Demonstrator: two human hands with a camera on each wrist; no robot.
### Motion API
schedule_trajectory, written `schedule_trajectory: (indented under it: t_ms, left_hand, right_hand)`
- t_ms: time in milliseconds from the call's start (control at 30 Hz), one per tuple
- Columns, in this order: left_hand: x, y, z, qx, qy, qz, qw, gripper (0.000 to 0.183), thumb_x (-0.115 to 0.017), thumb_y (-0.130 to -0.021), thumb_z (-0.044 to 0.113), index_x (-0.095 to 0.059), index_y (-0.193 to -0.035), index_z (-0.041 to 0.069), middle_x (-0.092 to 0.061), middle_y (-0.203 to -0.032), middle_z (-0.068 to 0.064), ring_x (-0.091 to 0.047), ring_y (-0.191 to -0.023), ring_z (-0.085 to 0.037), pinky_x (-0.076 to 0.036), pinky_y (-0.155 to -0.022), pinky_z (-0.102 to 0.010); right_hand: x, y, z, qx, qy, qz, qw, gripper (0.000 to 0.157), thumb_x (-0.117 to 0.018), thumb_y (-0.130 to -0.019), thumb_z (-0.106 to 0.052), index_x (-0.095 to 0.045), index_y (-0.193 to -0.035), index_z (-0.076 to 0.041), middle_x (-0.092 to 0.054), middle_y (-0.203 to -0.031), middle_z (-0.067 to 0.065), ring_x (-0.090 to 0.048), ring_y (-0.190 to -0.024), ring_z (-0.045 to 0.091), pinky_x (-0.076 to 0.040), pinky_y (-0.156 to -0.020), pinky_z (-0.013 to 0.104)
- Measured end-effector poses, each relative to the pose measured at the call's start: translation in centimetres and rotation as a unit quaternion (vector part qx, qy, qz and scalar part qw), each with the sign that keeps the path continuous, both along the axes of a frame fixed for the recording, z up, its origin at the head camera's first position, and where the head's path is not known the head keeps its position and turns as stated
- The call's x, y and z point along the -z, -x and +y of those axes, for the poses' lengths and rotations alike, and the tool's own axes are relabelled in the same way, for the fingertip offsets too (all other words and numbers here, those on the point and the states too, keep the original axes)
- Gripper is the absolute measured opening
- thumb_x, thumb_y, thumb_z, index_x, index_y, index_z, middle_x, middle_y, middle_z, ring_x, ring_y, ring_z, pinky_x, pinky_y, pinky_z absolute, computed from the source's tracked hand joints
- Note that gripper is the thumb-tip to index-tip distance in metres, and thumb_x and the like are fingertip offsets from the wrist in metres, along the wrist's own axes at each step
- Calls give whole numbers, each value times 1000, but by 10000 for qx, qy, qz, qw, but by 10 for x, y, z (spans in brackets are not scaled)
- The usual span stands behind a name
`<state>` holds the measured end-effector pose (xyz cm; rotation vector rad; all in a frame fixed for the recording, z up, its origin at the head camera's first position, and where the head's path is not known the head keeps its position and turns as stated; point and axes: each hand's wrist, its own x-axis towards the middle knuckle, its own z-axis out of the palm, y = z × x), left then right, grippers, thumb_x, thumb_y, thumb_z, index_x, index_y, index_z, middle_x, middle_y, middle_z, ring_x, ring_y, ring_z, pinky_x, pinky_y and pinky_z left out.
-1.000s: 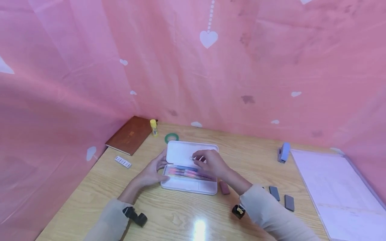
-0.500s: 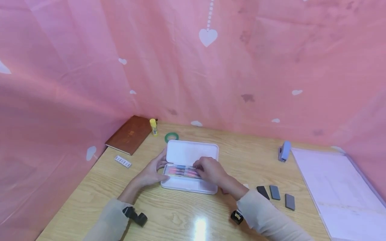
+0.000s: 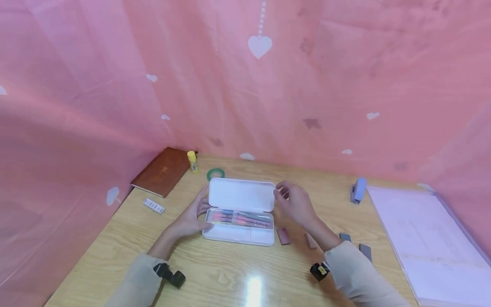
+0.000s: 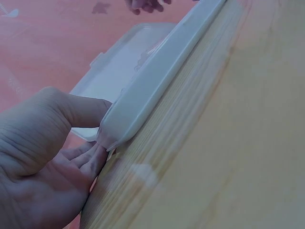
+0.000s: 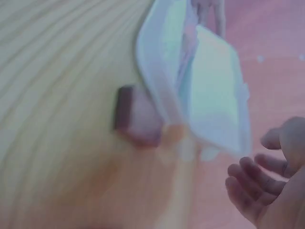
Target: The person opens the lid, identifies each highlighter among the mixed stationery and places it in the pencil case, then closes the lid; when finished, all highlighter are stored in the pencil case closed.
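A white pencil case (image 3: 226,234) lies on the wooden table with its lid (image 3: 241,194) raised at the back. Several pens (image 3: 241,219) with pink and blue parts fill its rear section. At the case's left end, my left hand (image 3: 190,219) holds it, thumb on the front corner and fingers behind. The left wrist view shows that thumb and fingers (image 4: 93,162) around the corner of the case (image 4: 143,93). My right hand (image 3: 297,205) is beside the lid's right edge. In the right wrist view its loosely bent fingers (image 5: 252,179) hold nothing and are apart from the lid (image 5: 217,90).
Right of the case lie a maroon block (image 3: 284,236), a pinkish block (image 3: 311,241) and grey blocks (image 3: 365,251). Farther right are a blue stapler (image 3: 358,190) and a white sheet (image 3: 429,243). A brown notebook (image 3: 161,172), glue stick (image 3: 192,162) and green tape roll (image 3: 215,173) stand back left.
My right hand first lowered a small thing from before the lid to the pens, then moved right, without it, to the lid's right edge. The left hand stayed on the case.
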<state>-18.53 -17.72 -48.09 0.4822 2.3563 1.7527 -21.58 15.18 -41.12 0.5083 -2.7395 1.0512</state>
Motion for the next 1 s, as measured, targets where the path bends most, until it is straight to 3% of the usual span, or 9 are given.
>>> schedule_trajectory:
  t_ms: [67, 133, 267, 333, 433, 533, 667, 833, 1000]
  left_hand:
    - [0, -1, -2, -18, -37, 3, 10000, 113, -75, -72, -7, -3, -152, 26, -43, -136, -13, -46, -124, -26, -34, -111, -39]
    - [1, -2, -4, -11, -52, 39, 10000, 112, -75, -72, -7, -4, -152, 27, -43, -137, -13, -46, -124, -26, -34, -111, -39]
    - [-10, -6, -1, 4, 1, -16, 10000, 109, -73, -73, -8, -5, -152, 24, -42, -138, -15, -45, -125, -28, -33, -112, -40]
    - [-12, -6, 1, -15, 61, -61, 10000, 108, -72, -73, -9, -4, -153, 19, -42, -139, -18, -45, -126, -30, -33, -112, -42]
    - [-10, -4, 1, 26, 72, -81, 9999, 105, -70, -73, -12, -7, -152, 13, -37, -143, -21, -42, -128, -35, -30, -113, -46]
    - [0, 0, -2, 125, 96, -38, 9999, 98, -73, -73, -8, -17, -151, 13, -37, -143, -19, -40, -130, -34, -28, -114, -46]
    - [-3, -1, -6, 449, 176, -65, 9988, 91, -82, -69, 7, -33, -146, 13, -41, -142, -11, -37, -131, -28, -25, -113, -47]
    - [-5, -5, -9, 704, 411, 25, 9967, 81, -82, -71, 23, -43, -141, 13, -40, -145, -5, -32, -133, -28, -23, -112, -54]
    - [-3, -7, -7, 537, 1087, 57, 9926, 82, -85, -66, 35, -47, -138, 24, -42, -142, 3, -36, -129, -23, -26, -110, -52]
  right_hand:
    - [5, 1, 5, 8, 240, -355, 9991, 35, -54, -95, -27, -60, -117, -1, -68, -88, 12, -64, -78, 22, -55, -67, 35]
    - [11, 2, 8, -344, 678, -1123, 9908, 47, -45, -99, -33, -51, -129, 2, -67, -99, 19, -65, -87, 29, -57, -75, 40]
    - [17, 2, 12, -1002, 1772, -2723, 9404, 62, -26, -101, -46, -33, -142, 1, -59, -116, 29, -61, -104, 39, -52, -90, 49]
    - [17, 3, 15, -1209, 2166, -3193, 9146, 66, -21, -100, -51, -33, -141, -1, -57, -120, 31, -58, -109, 40, -48, -96, 51]
    - [16, 2, 20, -1493, 2313, -3274, 9039, 66, -24, -100, -53, -42, -131, 2, -57, -121, 28, -57, -112, 38, -45, -100, 50]
    - [18, -1, 21, -1857, 2030, -2987, 9138, 50, -38, -100, -42, -54, -117, 3, -59, -118, 23, -58, -111, 36, -47, -99, 48]
    - [20, -12, 19, -2203, 1376, -2519, 9322, 32, -60, -92, -29, -62, -112, -4, -57, -120, 15, -56, -113, 31, -47, -99, 45]
    - [25, -26, 14, -2215, 570, -1939, 9540, 47, -73, -80, -36, -61, -119, -13, -52, -126, 5, -50, -115, 25, -46, -98, 47]
    - [30, -34, 8, -2114, -481, -1058, 9705, 54, -76, -76, -41, -62, -121, -16, -50, -129, 5, -50, -102, 18, -46, -82, 33]
